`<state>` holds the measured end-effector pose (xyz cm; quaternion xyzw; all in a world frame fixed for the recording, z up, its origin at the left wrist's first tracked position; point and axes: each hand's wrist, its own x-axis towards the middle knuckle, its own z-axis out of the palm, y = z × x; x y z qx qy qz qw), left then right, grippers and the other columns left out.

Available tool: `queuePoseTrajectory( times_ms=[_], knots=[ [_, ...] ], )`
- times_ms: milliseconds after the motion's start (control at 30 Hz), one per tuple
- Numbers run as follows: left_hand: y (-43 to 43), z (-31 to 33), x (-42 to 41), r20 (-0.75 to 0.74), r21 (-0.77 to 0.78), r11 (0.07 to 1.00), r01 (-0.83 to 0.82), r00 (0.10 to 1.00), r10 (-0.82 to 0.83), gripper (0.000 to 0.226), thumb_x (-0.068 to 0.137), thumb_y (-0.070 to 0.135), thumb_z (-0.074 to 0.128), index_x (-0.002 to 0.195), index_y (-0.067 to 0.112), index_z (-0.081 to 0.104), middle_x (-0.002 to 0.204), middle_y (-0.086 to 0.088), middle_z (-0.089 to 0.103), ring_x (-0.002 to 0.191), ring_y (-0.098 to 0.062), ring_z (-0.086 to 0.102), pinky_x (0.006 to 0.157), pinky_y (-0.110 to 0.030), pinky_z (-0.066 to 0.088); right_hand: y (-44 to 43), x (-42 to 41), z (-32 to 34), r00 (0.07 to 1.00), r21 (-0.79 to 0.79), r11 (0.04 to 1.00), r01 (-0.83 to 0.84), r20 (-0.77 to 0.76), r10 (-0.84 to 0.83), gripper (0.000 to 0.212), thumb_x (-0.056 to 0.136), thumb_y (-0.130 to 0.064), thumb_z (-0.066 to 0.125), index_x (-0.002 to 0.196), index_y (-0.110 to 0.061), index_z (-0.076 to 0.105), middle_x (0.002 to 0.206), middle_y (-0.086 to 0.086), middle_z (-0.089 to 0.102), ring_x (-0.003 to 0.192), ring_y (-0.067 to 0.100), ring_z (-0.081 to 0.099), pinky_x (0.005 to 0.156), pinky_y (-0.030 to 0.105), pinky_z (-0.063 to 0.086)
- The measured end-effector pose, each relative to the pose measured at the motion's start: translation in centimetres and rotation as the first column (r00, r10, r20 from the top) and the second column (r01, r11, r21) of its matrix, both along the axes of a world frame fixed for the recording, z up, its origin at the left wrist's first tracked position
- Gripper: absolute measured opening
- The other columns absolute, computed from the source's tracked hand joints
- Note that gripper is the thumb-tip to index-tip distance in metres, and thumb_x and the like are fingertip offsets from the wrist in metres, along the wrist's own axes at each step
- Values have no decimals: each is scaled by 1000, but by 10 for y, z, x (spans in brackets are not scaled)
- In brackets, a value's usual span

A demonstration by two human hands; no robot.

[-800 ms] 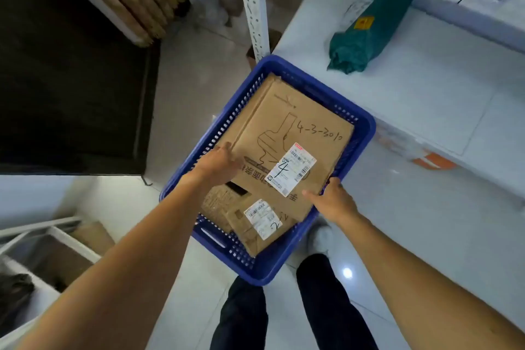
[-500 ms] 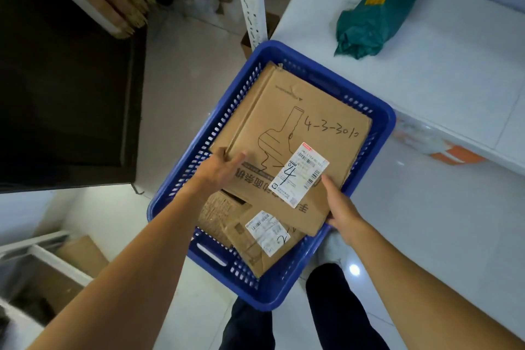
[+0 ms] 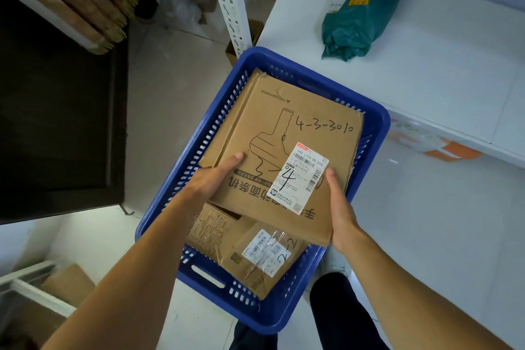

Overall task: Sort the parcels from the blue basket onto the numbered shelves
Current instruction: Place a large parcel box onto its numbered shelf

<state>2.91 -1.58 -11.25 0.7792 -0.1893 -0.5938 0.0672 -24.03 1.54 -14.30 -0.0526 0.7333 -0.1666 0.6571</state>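
Observation:
A blue basket (image 3: 377, 128) stands on the floor below me. Over it is a large flat cardboard box (image 3: 306, 111) with "4-3-3010" handwritten on it and a white label marked 4. My left hand (image 3: 211, 176) grips its near left edge, thumb on top. My right hand (image 3: 339, 207) grips its near right corner, thumb on top beside the label. The box's near end is raised. Under it in the basket lie a smaller taped box (image 3: 255, 267) marked 2 and another printed carton (image 3: 211, 226), partly hidden.
A white shelf (image 3: 426, 88) runs along the right with a green plastic mailer (image 3: 360, 17) lying on it. An orange-and-white parcel (image 3: 446, 149) sits under that shelf. A white slotted upright (image 3: 227, 0) rises behind the basket. A dark panel fills the left.
Both hands have closed onto the box's near edge, thumbs now on top, and its near end has come up off the parcels beneath. The view has moved closer.

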Motion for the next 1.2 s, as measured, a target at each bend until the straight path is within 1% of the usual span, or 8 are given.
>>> queuePoseTrajectory(
  times_ms=[100,200,400,633,800,867,1033,1200],
  knots=[
    [-1,12,-2,10,35,999,3,1000,-3,95,47,93,65,109,21,68,109,-5,72,102,-26,68,103,-47,45,-6,-2,20,998,3,1000,9,-65,-9,79,67,-88,58,113,-24,61,100,7,73,93,28,66,70,37,49],
    [11,30,-9,13,32,999,-44,999,43,83,62,82,67,110,15,66,108,-7,71,100,-26,67,95,-41,46,-7,-5,43,995,3,1000,13,-100,-13,76,70,-85,60,108,-19,62,96,9,72,89,28,66,66,36,47],
    [51,89,-16,-24,0,987,-159,987,159,73,71,75,66,106,11,66,96,-8,75,88,-24,70,82,-37,50,10,-9,109,992,-37,999,-32,-120,27,73,72,-82,61,104,-16,64,92,9,75,89,29,69,91,47,54],
    [82,200,-24,-67,-95,974,-204,978,199,72,70,73,68,106,11,64,100,-10,73,93,-28,68,84,-41,50,29,-13,225,990,-118,991,-55,-137,38,79,69,-86,60,104,-16,69,89,7,77,86,28,73,88,46,58],
    [77,293,-29,-171,-223,972,-80,984,42,75,70,77,66,111,15,68,99,-7,76,94,-27,71,78,-38,52,47,-23,332,986,-290,957,-11,-164,-38,75,69,-85,61,100,-18,71,88,3,77,86,25,73,88,44,58],
    [69,333,-37,-201,-238,971,-20,979,-29,85,58,85,68,112,19,70,99,-5,78,98,-28,72,92,-44,53,55,-34,374,979,-373,927,49,-165,-119,65,73,-80,63,100,-22,69,90,2,77,87,23,72,86,42,58],
    [56,431,-81,-241,-411,909,74,952,-186,64,75,71,68,118,23,67,103,-4,77,100,-24,70,91,-41,52,78,-76,470,955,-506,856,108,-186,-231,72,71,-83,61,106,-21,69,98,4,76,91,25,71,75,35,54],
    [65,514,-142,-225,-513,845,154,925,-306,85,52,83,73,112,23,70,103,-2,77,101,-24,69,96,-44,50,118,-131,550,911,-623,771,131,-232,-342,67,76,-81,58,93,-17,69,89,5,75,88,26,71,86,42,56]
  ],
)
